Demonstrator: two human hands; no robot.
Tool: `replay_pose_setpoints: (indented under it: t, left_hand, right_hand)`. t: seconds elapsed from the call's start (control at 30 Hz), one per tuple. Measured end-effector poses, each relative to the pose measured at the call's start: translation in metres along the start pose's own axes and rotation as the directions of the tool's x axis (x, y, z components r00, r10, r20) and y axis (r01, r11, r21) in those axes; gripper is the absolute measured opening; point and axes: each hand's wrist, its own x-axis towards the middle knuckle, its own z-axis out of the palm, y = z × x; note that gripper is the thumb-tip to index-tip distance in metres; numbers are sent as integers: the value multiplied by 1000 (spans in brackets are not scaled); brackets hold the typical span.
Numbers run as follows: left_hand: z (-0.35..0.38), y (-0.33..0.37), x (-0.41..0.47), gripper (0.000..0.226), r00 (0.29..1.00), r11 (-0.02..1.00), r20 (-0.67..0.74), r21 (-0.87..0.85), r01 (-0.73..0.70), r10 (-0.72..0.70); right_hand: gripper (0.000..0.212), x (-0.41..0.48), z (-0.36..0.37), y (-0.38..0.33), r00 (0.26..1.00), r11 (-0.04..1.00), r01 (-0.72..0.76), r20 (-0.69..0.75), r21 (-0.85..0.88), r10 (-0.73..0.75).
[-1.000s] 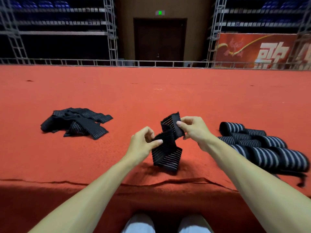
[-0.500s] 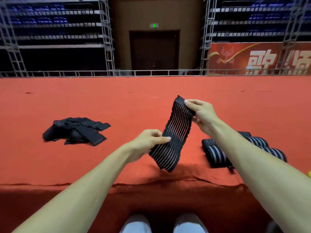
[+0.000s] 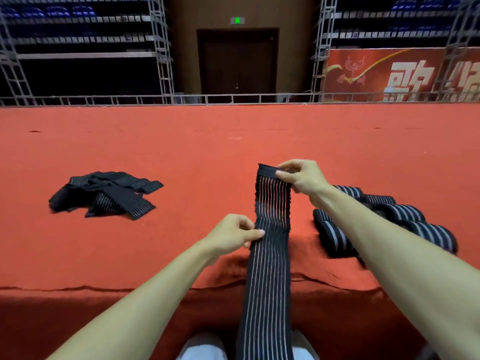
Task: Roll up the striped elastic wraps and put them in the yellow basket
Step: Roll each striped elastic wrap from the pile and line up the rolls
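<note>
Black ribbed elastic with thin pale lines, the striped wrap (image 3: 270, 255) hangs flat and taut before me, its lower end cut off at the bottom edge. My left grip (image 3: 233, 233) pinches its left edge midway. My right grip (image 3: 301, 178) pinches the folded top end above the red carpet (image 3: 181, 157). My right forearm hides part of the rolled wraps (image 3: 335, 235) lying on the carpet. Farther left, loose wraps (image 3: 109, 194) lie in a tangled heap, their number unclear.
</note>
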Motion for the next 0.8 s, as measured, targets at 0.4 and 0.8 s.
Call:
replay_pose_setpoints:
  t: [0.4, 0.8]
  left_hand:
    - [-15, -89, 53, 9, 966, 833, -204, 552, -18, 157]
    - [-19, -108, 61, 10, 926, 960, -353, 279, -35, 136]
  right_hand:
    - [8, 48, 44, 100, 998, 972, -62, -42, -228, 54]
    - [34, 50, 79, 152, 986, 917, -94, -164, -387, 32]
